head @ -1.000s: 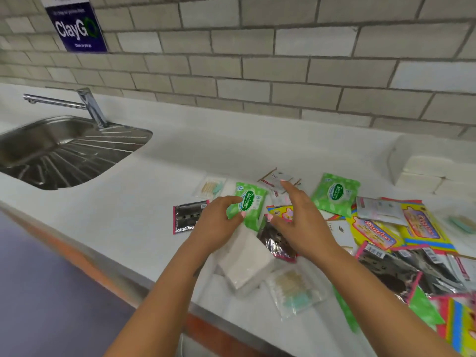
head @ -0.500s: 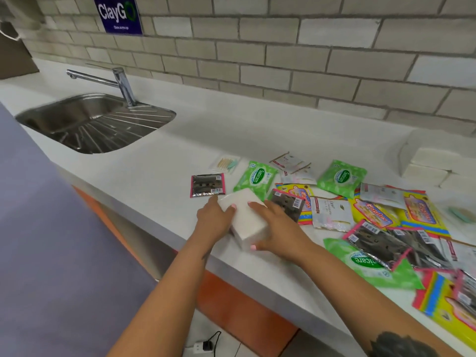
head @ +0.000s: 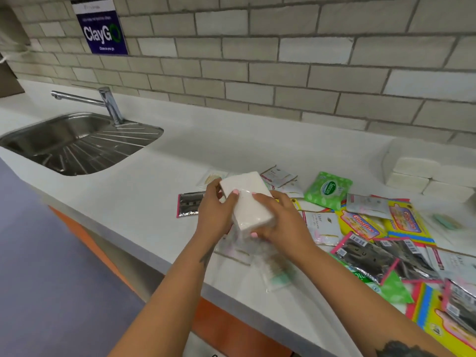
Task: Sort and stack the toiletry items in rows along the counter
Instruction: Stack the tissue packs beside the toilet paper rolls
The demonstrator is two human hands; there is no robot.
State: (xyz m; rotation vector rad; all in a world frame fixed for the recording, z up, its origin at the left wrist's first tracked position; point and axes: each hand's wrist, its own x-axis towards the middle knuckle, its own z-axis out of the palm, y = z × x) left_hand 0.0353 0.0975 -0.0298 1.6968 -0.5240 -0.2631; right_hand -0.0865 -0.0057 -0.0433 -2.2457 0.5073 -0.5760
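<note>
White counter (head: 134,202) under brick wall, steel sink (head: 77,143) upper left. Centre frame: left hand (head: 215,211) and right hand (head: 280,222) both grip a wrapped white tissue pack (head: 247,199), lifted above scattered sachets (head: 360,228).

Bare counter (head: 231,148) lies between sink (head: 77,140) and scattered packets (head: 360,228); packets crowd the right.
</note>
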